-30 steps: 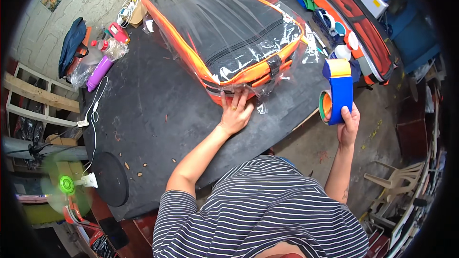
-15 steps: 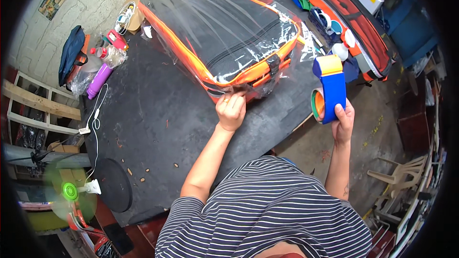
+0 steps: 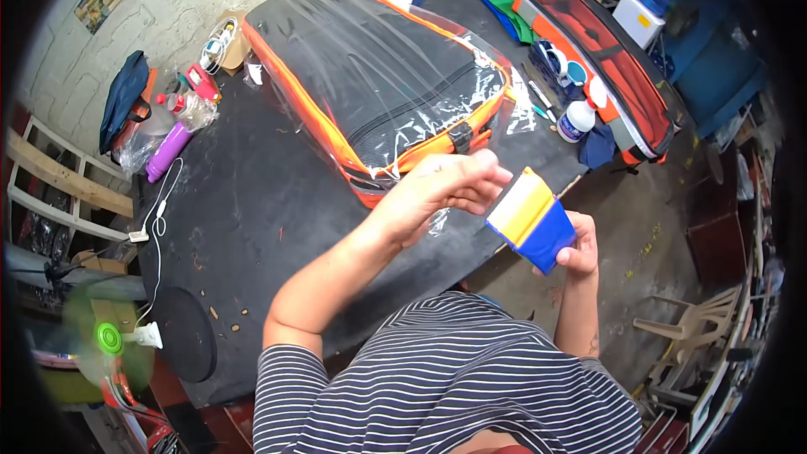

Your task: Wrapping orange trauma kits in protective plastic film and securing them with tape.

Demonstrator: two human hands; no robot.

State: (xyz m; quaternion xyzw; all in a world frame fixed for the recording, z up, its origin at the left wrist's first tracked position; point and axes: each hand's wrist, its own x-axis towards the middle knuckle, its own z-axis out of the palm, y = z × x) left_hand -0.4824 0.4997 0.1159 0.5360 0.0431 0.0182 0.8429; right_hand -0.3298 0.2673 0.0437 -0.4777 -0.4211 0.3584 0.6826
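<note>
Plastic sleeve [image 3: 522, 116], black-and-orange bag [image 3: 374, 63] inside, white bottle [image 3: 577, 121]

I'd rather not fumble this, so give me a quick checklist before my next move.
1. Blue-and-yellow tape dispenser in hand: ok, gripped by the right hand.
2. Left hand clear of the dispenser: not ok, its fingertips are right by the yellow end.
3. Left fingers empty: cannot tell, a thin piece of tape might not show.
4. Orange-and-black bag supported: ok, it lies on the black table.
5. Bag's near end in full view: not ok, the left hand partly covers it.
6. White bottle upright: ok, it stands beside the bag.
</note>
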